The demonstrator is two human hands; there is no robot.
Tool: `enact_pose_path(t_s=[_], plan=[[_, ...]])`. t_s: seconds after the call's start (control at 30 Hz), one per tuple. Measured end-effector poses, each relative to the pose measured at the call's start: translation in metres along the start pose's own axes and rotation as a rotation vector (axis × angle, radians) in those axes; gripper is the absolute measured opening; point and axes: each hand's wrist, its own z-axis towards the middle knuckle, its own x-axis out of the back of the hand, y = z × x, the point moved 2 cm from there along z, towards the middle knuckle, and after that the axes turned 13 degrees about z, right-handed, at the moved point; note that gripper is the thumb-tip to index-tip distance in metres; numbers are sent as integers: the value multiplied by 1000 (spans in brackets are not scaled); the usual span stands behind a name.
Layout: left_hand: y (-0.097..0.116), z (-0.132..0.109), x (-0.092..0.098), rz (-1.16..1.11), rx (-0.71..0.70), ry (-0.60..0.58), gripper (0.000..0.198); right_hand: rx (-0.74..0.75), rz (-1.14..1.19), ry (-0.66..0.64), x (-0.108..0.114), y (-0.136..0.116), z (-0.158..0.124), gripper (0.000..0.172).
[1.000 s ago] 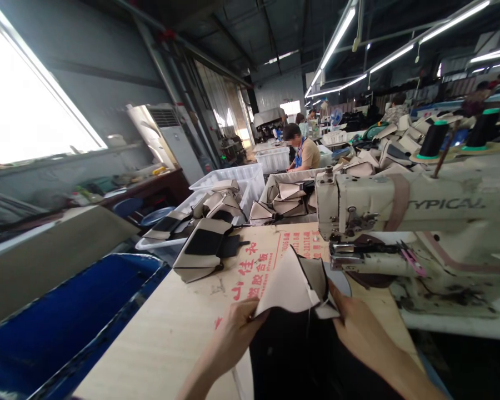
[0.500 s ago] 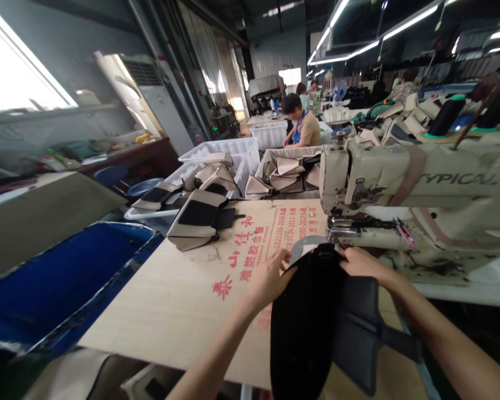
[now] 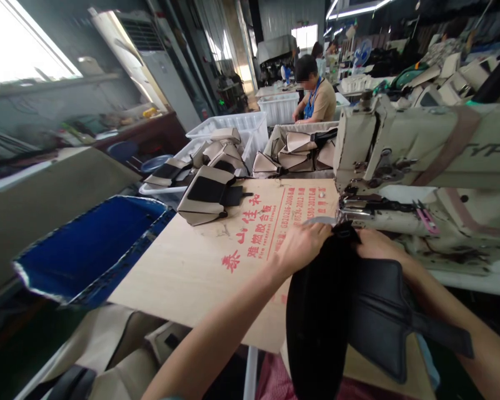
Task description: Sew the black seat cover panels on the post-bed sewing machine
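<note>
Pale, red-printed plywood bench (image 3: pixel 170 272) lies across my feed; near the cream metal sewing machine (image 3: pixel 425 139), my left grip (image 3: pixel 312 241) and right grip (image 3: pixel 375 244) clasp the upper end of a long black fabric piece (image 3: pixel 319 328).

The bare left forearm (image 3: pixel 227 328) slants far and rightward, ending in a left hand (image 3: pixel 306 244) with knuckles up and fingers bent; the bare right forearm (image 3: pixel 445 300) slants far and leftward, its right hand (image 3: pixel 377 243) partly hidden.
</note>
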Motion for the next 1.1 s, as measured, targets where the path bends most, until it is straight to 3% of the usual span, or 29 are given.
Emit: enact_pose_path(t_s=[0.13,0.23,0.3,0.4,0.47,0.5,0.57,0.7,0.83,0.97,1.1], plan=[[-6,-9,10,44,-123,45,26,174,25,109,-1,-7,0,41],[-13,-9,11,-80,-41,85,27,406,128,211,-4,-13,2,34],[-23,-3,8,-266,105,83,28,469,166,230,-6,-13,4,32],[-47,6,1,-557,485,143,35,482,165,215,-8,-12,7,30],[-59,6,0,-610,675,233,35,483,139,214,-9,-11,9,28],[-60,4,1,-593,700,269,31,482,123,213,-10,-10,9,28],[-53,-3,5,-538,595,259,22,485,95,217,-11,-8,11,28],[-30,-13,6,-443,259,75,44,533,118,228,-11,-8,11,27],[-31,0,-3,-459,83,-45,19,596,179,232,-9,-10,8,27],[-36,12,-9,-492,-8,-35,23,578,235,323,-8,-6,6,27],[-30,7,-13,-503,-40,-51,25,607,304,254,-8,-2,7,23]])
